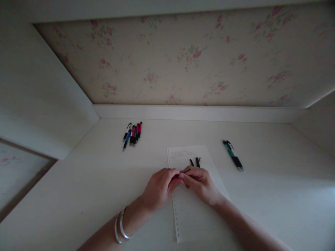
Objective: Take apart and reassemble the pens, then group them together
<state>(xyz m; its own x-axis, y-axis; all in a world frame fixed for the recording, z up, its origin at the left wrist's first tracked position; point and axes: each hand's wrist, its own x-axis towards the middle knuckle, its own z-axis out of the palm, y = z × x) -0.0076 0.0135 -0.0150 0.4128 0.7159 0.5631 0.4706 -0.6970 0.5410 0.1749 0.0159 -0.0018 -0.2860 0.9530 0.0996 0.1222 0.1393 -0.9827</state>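
Note:
Over the upper part of a lined sheet of paper (pixel 193 219), my two hands meet at the fingertips. My right hand (pixel 201 183) is closed in a pinch on a thin black stick-like pen part (pixel 187 170). Against it, my left hand (pixel 161 184) is closed too; a bit of something dark shows between its fingers, mostly hidden. Just beyond my right fingers lie a short black pen piece (pixel 192 162), a thicker black tube (pixel 198 162) and a tiny silvery piece (pixel 200 159), on the paper below some handwriting.
Several click pens (pixel 133 135) in pink, blue, white and teal lie grouped at the back left. To the right rest a teal pen (pixel 230 150) and a white-and-black pen (pixel 235 157), side by side. The white desk (pixel 104 191) ends at a low ledge (pixel 193 113) under floral wallpaper.

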